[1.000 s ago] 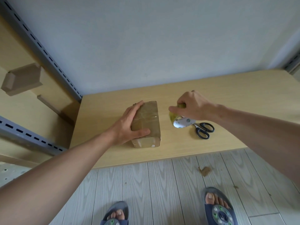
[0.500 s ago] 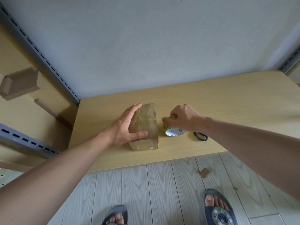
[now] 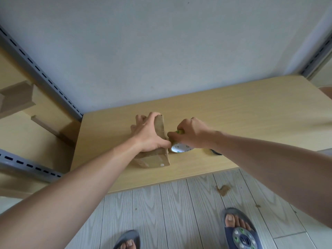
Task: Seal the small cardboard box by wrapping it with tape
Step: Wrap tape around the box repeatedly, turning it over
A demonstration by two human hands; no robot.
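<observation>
Now my left hand (image 3: pixel 150 135) clamps the box (image 3: pixel 158 157) on edge; my right (image 3: pixel 192 134) pinches the tape (image 3: pixel 179 147) against it, ready to wrap.

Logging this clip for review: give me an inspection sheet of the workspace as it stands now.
Surface: light wooden table, against a grey wall.
Job's things: small cardboard box tipped up on one long side; tape roll pressed against its right face.
Clutter: dark object behind the right wrist, mostly hidden.
Grippers: left hand grips the box; right hand holds the tape roll.
Cables: nothing seen.
Surroundings: slotted metal shelf rails at left; cardboard scrap on the plank floor.
</observation>
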